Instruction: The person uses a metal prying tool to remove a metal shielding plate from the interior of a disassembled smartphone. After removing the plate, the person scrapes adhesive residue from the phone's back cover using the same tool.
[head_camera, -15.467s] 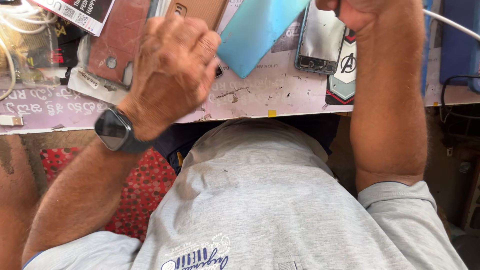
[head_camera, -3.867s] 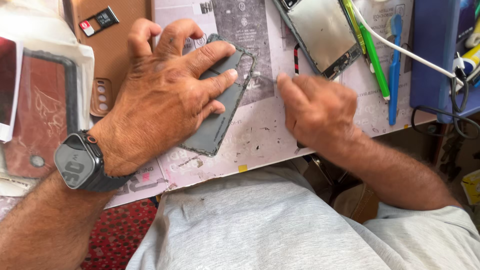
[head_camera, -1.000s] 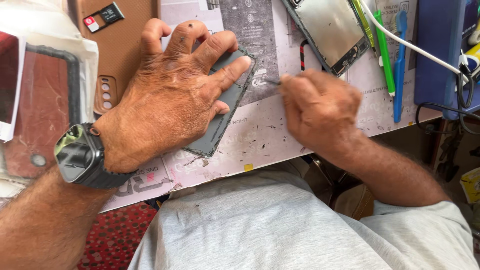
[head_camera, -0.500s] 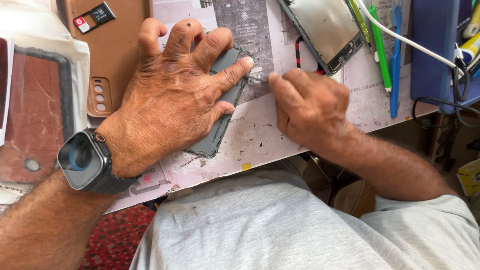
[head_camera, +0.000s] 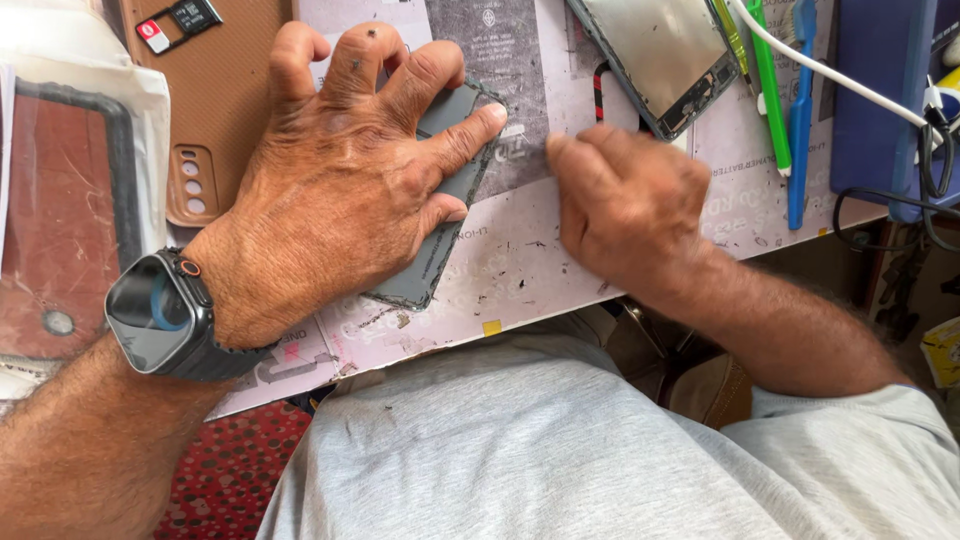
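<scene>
hands at a cluttered work table (head_camera: 520, 270), seen from above. left hand (head_camera: 340, 190), with a dark smartwatch (head_camera: 160, 315) on its wrist, lies spread with fingers open, pressing a dark grey phone (head_camera: 435, 250) flat on the table. right hand (head_camera: 630, 205) is just beside the phone's upper right edge, fingers curled closed; what they pinch cannot be told. a brown phone cover (head_camera: 215, 90) lies to the left, an opened phone frame (head_camera: 660, 55) above, green and blue pens (head_camera: 785, 110) to the right.
</scene>
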